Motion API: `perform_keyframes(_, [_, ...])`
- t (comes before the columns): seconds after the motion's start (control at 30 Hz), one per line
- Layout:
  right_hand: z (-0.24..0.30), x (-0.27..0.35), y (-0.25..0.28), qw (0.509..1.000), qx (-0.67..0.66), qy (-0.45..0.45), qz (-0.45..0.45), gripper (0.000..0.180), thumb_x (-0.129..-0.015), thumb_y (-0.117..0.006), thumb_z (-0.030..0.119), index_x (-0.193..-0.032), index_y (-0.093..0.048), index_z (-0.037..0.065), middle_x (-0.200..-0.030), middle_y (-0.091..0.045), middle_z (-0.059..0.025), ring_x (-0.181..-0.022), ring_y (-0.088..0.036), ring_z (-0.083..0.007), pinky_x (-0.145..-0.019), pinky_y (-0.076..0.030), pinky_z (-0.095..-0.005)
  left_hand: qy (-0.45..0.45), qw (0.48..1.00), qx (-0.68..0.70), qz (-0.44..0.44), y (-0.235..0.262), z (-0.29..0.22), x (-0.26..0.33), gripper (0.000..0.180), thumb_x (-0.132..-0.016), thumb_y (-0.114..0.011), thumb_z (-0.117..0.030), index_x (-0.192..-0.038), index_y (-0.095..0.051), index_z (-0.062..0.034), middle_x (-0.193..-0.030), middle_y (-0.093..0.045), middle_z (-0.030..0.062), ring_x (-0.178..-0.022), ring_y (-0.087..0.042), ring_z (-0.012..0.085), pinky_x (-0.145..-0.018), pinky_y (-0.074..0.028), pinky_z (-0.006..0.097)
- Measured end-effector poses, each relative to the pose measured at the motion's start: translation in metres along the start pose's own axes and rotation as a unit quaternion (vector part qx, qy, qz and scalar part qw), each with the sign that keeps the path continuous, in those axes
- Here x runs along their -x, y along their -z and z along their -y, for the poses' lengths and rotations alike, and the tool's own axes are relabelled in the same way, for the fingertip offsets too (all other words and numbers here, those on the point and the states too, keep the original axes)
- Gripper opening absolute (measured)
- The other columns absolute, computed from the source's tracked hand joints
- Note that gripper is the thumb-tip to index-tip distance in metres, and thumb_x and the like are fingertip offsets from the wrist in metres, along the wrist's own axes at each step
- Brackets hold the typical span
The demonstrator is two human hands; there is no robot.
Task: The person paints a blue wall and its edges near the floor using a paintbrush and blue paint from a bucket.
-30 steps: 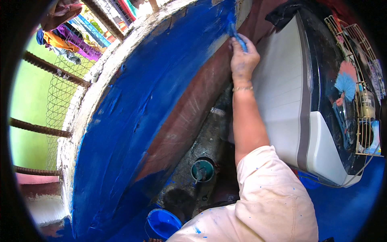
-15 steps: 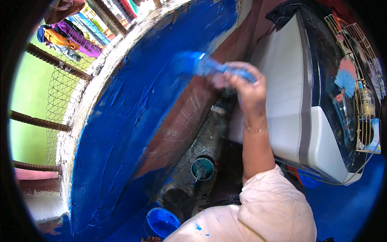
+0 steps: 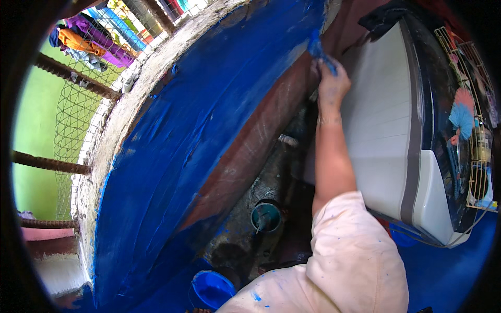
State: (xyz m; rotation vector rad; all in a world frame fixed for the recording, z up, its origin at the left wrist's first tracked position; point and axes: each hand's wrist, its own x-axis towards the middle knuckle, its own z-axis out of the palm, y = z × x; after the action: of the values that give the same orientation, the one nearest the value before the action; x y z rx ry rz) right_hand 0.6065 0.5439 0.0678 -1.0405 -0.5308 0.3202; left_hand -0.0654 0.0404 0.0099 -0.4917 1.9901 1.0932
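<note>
The right hand [image 3: 331, 86] is clamped on a blue-loaded paintbrush [image 3: 319, 50], its bristles at the wall's [image 3: 182, 151] upper paint edge. Most of the wall is blue; a brown band [image 3: 250, 151] beside the hand remains bare. A blue paint pot [image 3: 211, 288] sits below the wall. Left hand unseen; no labels readable.

A home's utility or wash corner, half open to the outside — a white washing machine [image 3: 386, 130] stands against a low wall [image 3: 172, 156] freshly coated in blue paint. Above the wall, wire mesh [image 3: 78, 104] and rusty bars — coloured clothes [image 3: 88, 36] hang beyond, and a floor drain [image 3: 266, 216] sits in the stained concrete.
</note>
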Motion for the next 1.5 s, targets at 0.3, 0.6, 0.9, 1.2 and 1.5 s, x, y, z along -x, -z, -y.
perform_keyframes(0.3, [0.068, 0.101, 0.039, 0.997, -0.018, -0.013, 0.074, 0.021, -0.085, -0.061, -0.002, -0.106, -0.061, -0.008, -0.091, -0.067, -0.0144, -0.082, -0.066, -0.0184, -0.075, -0.056, -0.0323, -0.063, 0.995, -0.067, -0.032, -0.037, -0.001, 0.012, 0.042, -0.084, -0.039, -0.059, -0.083, -0.052, -0.0189, -0.073, -0.053, 0.0053, -0.065, -0.047, 0.0232, -0.059, -0.040, 0.042])
perform_keyframes(0.6, [0.017, 0.013, 0.000, 0.996, 0.067, 0.063, 0.020, 0.020, -0.084, -0.064, 0.003, -0.101, -0.063, -0.007, -0.083, -0.067, -0.0096, -0.074, -0.064, -0.0150, -0.069, -0.053, -0.0284, 0.018, 0.994, 0.001, 0.104, -0.003, 0.007, -0.034, 0.044, -0.085, -0.039, -0.057, -0.065, -0.049, -0.0189, -0.055, -0.045, 0.0020, -0.049, -0.041, 0.0216, -0.047, -0.036, 0.040])
perform_keyframes(0.9, [0.097, 0.124, 0.047, 0.978, -0.088, -0.098, 0.161, 0.021, -0.087, -0.056, 0.004, -0.106, -0.058, -0.005, -0.085, -0.066, -0.0156, -0.073, -0.066, -0.0216, -0.070, -0.056, -0.0353, -0.051, 0.997, 0.043, -0.026, 0.002, 0.011, -0.085, 0.057, -0.071, -0.052, -0.068, -0.061, -0.041, -0.0127, -0.051, -0.040, 0.0033, -0.050, -0.039, 0.0219, -0.050, -0.033, 0.036])
perform_keyframes(1.2, [0.008, 0.050, 0.055, 0.897, -0.305, -0.284, 0.146, 0.016, -0.079, -0.064, 0.004, -0.094, -0.060, -0.002, -0.073, -0.060, -0.0123, -0.057, -0.051, -0.0170, -0.052, -0.043, -0.0301, -0.035, 0.999, 0.004, -0.036, -0.008, 0.012, -0.067, 0.043, -0.079, -0.048, -0.059, -0.071, -0.047, -0.0160, -0.059, -0.046, 0.0045, -0.053, -0.042, 0.0225, -0.050, -0.036, 0.039])
perform_keyframes(1.5, [-0.038, -0.040, 0.050, 0.973, -0.189, -0.127, -0.033, 0.022, -0.084, -0.060, 0.000, -0.103, -0.054, -0.010, -0.089, -0.063, -0.0222, -0.075, -0.065, -0.0290, -0.069, -0.059, -0.0409, -0.012, 1.000, -0.004, -0.012, -0.038, 0.010, 0.028, 0.036, -0.086, -0.044, -0.052, -0.089, -0.054, -0.0183, -0.069, -0.051, 0.0047, -0.057, -0.045, 0.0227, -0.050, -0.039, 0.041])
